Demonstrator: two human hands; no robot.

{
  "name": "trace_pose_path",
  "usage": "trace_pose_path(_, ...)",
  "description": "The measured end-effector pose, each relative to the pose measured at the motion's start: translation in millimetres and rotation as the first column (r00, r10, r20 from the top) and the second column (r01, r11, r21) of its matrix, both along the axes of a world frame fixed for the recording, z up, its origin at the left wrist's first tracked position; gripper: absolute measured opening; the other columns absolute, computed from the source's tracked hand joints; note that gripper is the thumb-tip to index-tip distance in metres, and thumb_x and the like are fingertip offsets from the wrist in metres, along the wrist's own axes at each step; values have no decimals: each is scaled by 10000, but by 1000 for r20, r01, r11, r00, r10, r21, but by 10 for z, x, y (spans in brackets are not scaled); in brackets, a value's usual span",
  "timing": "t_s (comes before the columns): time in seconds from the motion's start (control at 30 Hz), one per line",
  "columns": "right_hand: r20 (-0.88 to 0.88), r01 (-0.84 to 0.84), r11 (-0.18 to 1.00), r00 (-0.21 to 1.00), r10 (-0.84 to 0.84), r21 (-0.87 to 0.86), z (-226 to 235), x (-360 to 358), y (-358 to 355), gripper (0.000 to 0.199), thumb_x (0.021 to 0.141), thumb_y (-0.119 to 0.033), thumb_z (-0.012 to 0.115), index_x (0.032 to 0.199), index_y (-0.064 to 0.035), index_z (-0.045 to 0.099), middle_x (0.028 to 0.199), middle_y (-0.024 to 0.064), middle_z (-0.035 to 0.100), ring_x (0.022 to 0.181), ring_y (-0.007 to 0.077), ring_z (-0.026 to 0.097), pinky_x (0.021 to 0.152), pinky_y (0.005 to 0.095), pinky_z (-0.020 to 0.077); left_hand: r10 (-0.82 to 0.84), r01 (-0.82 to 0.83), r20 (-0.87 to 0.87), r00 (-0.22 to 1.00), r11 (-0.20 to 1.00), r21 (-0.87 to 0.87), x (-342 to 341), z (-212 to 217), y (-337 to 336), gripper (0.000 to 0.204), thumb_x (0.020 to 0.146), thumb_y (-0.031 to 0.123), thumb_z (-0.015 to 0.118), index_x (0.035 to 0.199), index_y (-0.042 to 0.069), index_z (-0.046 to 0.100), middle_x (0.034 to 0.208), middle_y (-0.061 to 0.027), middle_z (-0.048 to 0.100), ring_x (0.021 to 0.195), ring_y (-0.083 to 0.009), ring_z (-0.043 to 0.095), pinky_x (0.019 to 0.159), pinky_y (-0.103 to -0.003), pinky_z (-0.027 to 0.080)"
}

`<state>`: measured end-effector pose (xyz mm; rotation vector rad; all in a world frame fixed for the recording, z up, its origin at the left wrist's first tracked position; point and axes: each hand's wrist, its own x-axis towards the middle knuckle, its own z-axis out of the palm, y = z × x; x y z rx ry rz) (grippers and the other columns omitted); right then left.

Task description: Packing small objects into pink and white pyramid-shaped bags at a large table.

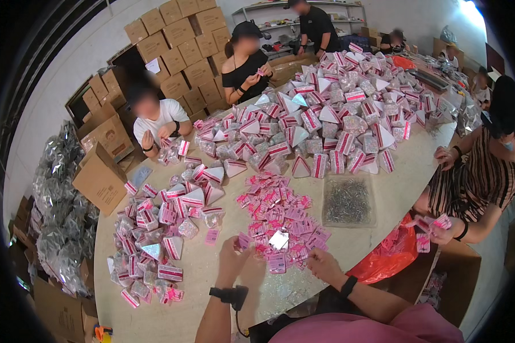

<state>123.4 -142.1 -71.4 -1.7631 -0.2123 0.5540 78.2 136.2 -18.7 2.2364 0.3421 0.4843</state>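
My left hand [233,258] rests on the table at the near edge of a heap of small pink paper cards [277,220], fingers pinched on one pink card [244,240]. My right hand [322,262] sits at the heap's right near corner, fingers curled on the cards there; whether it grips one is unclear. A small silvery triangular packet [278,239] lies on the heap between my two hands. A dark band with a small device [229,295] is strapped on my left wrist.
A clear tray of small metal pieces [347,200] stands right of the cards. Piles of pink-striped triangular packets [332,108] cover the far table and the left side [160,240]. An orange bag [386,257] lies at the right. Several other people work around the table; cardboard boxes [183,46] are stacked behind.
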Motion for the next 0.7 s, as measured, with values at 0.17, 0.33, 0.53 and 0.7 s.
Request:
trace_pose_path(0.17, -113, -26, 991, 993, 41, 131, 415, -38, 1, 115, 879, -194, 538, 872, -82, 514, 706, -1, 543, 573, 77, 503, 528, 224, 419, -64, 63, -19, 998, 995, -75, -321, 98, -268, 501, 703, 157, 752, 1137, 11, 550, 986, -110, 589, 855, -212, 581, 742, -324, 475)
trace_pose_path(0.33, -47, -39, 955, 997, 55, 295, 696, -57, 120, 95, 885, -153, 526, 911, -64, 503, 730, 9, 521, 584, 78, 487, 528, 226, 414, -100, 105, 46, 994, 988, -116, -499, 324, -525, 512, 718, 111, 721, 1180, 9, 523, 1026, -83, 582, 917, -171, 576, 786, -303, 477)
trace_pose_path(0.53, -26, -31, 856, 998, 52, 516, 1021, -22, 249, 54, 875, -36, 538, 914, -20, 504, 754, 68, 607, 620, 125, 602, 522, 231, 470, -126, 126, 118, 985, 992, 6, -594, 596, -746, 512, 701, 83, 729, 1157, 15, 508, 1028, -98, 555, 923, -200, 563, 785, -320, 466)
trace_pose_path(0.7, -117, 51, 803, 993, 24, 594, 1086, -13, 385, 72, 864, -30, 562, 922, -20, 521, 798, 70, 614, 673, 125, 595, 569, 232, 473, -136, 124, 124, 983, 987, 98, -622, 645, -839, 540, 679, 77, 749, 1156, 7, 507, 1003, -122, 550, 892, -243, 554, 780, -341, 458)
